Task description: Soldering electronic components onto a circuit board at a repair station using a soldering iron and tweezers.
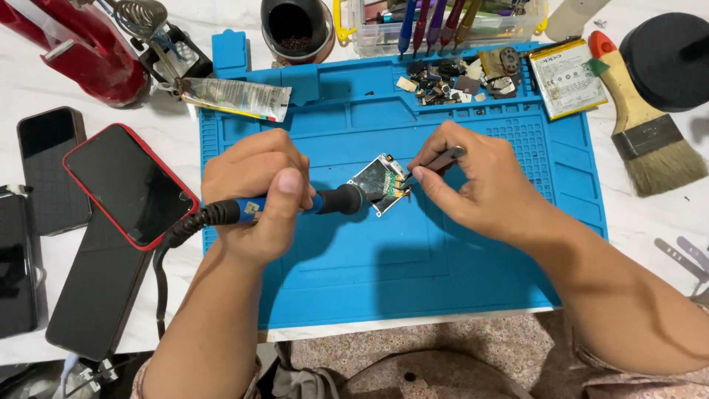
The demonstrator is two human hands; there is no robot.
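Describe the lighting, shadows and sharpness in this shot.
Head view: soft, even light; both hands throw dim shadows on the blue mat; faint glare on the red-edged phone; centre sharp, paintbrush and corners mildly stretched.

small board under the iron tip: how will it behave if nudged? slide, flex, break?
The small circuit board looks thin and light, so it would probably slide on the blue mat when nudged; the tweezers in the right hand seem to steady it. Likely stiff rather than floppy. Its tiny exposed parts suggest it is fragile, so push gently.
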